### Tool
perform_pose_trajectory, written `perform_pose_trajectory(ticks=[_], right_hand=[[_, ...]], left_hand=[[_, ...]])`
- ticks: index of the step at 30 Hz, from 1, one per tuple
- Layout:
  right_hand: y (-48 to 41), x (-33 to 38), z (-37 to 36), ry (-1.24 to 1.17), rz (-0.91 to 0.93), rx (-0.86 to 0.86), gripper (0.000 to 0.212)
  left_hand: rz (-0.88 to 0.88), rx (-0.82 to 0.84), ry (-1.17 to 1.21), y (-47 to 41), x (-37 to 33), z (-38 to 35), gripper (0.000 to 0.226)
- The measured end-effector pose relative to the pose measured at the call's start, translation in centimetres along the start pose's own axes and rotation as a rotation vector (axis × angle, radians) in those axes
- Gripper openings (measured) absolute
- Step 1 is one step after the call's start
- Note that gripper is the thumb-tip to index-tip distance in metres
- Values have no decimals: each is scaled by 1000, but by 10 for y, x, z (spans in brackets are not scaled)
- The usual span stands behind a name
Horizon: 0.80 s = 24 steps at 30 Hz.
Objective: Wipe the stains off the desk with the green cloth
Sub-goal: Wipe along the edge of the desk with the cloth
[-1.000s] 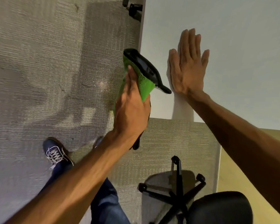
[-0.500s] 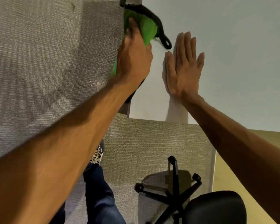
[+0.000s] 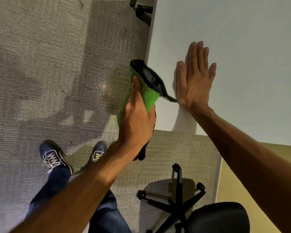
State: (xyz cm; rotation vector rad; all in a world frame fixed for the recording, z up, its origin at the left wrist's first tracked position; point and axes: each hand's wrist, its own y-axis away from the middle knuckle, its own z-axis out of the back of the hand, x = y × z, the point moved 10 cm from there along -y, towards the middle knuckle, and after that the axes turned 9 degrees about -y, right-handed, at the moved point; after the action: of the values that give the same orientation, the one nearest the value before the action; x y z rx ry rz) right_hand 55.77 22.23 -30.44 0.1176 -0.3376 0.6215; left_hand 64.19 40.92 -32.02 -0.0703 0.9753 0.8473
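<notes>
At desk [image 3: 242, 47] edge | left hand [image 3: 136, 121] grips green cloth [image 3: 149, 98] | right hand [image 3: 194, 81] flat, open, bracing | advice: press cloth flat, overlap strokes along edge

Even indoor light, moderately bright, coming from above. White bench [image 3: 242, 39] is evenly lit, no glare; the right hand [image 3: 194, 81] lying flat on it throws a soft pale shadow toward the near edge. Carpet [image 3: 40, 64] carries broad soft-edged shadows left of the bench and a small bright speckled patch near the bench edge. Chair base [image 3: 175, 202] casts a darker, sharper shadow on the carpet. Strong wide-angle stretch: forearms balloon toward the lower corners, bench edge [image 3: 149, 39] leans. Slight motion blur on the black trim of the green cloth [image 3: 149, 96]; carpet texture soft, compression noise.
</notes>
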Motion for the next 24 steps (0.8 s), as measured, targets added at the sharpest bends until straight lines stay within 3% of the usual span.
perform_pose_trajectory(ticks=[7,18,24], right_hand=[[-3,-3,-1,-1,-4,-5,65],[4,-1,1,6,-2,-7,61],[2,1,2,-1,19,-30,61]], left_hand=[[-40,-61,2,-59,-20,11,65],[-36,-130,76,-61,-9,11,63],[26,-91,155,-65,4,5,51]])
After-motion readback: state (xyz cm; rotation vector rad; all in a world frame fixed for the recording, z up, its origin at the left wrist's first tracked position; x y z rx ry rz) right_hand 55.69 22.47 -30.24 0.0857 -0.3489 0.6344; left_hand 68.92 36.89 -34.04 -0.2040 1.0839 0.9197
